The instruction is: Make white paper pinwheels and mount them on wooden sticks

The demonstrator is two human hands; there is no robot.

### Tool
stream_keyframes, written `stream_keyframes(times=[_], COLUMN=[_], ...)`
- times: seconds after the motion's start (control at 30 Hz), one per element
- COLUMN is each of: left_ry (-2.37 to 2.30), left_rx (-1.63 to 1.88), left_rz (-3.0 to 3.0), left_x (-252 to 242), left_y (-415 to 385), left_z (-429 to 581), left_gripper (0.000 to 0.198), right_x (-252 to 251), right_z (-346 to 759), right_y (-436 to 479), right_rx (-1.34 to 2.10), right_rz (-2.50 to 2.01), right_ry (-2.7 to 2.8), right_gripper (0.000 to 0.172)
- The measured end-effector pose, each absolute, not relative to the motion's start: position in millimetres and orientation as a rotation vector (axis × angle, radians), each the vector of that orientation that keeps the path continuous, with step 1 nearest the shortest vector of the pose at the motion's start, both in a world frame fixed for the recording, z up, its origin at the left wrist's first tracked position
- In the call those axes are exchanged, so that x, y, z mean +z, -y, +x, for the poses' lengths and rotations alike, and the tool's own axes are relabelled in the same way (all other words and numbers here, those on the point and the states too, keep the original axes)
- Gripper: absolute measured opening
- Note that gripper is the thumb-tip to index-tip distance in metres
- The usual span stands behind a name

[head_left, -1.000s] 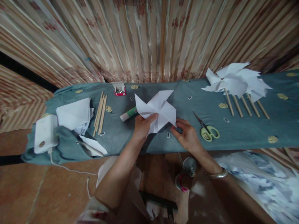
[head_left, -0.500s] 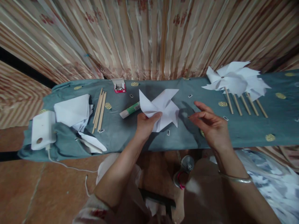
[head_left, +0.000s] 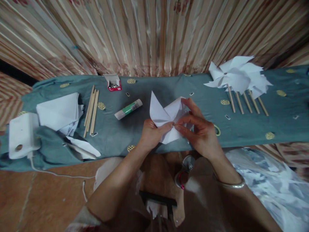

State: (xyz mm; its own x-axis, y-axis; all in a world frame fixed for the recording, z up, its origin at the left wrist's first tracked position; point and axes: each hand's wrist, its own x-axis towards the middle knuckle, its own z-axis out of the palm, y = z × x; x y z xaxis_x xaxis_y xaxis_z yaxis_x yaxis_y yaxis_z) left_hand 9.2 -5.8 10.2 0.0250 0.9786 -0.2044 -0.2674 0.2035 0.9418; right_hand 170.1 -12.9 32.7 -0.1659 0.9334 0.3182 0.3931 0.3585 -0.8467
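A white paper pinwheel (head_left: 166,112) is held above the front half of the cloth-covered table. My left hand (head_left: 153,133) grips it from the left, thumb at its centre. My right hand (head_left: 201,132) pinches a small shiny pin (head_left: 173,125) between thumb and forefinger, with the pin at the pinwheel's centre; its other fingers are beside the paper's right side. Left of the pinwheel lies a green and white glue stick (head_left: 129,109). An open red box (head_left: 114,84) with small metal pins stands at the back.
Several wooden sticks (head_left: 91,111) lie left on the green cloth (head_left: 120,135), beside stacked white paper (head_left: 58,111) and a white device (head_left: 24,135) with a cable. Several finished pinwheels on sticks (head_left: 238,77) lie at the back right. A striped curtain (head_left: 145,38) hangs behind.
My right hand has moved left to the pinwheel's centre with the pin. The pinwheel has come away from the glue stick and is partly covered by my right hand. The view has shifted slightly.
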Motion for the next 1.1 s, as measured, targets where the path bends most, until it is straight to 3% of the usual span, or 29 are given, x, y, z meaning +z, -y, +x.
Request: stream_keyframes(times=[0.93, 1.1], left_ry=[-1.097, -1.036], left_rx=[1.141, 1.139], left_rz=[0.879, 0.926], left_x=[7.1, 7.6], left_y=[7.3, 5.8], left_z=[6.1, 4.6], left_gripper=[0.034, 0.036], right_x=[29.5, 25.1], right_z=[169.5, 170.5], right_y=[14.2, 12.1], right_rx=[0.817, 0.9], right_rz=[-1.221, -1.211], right_ry=[1.697, 1.645], right_gripper=[0.005, 0.012])
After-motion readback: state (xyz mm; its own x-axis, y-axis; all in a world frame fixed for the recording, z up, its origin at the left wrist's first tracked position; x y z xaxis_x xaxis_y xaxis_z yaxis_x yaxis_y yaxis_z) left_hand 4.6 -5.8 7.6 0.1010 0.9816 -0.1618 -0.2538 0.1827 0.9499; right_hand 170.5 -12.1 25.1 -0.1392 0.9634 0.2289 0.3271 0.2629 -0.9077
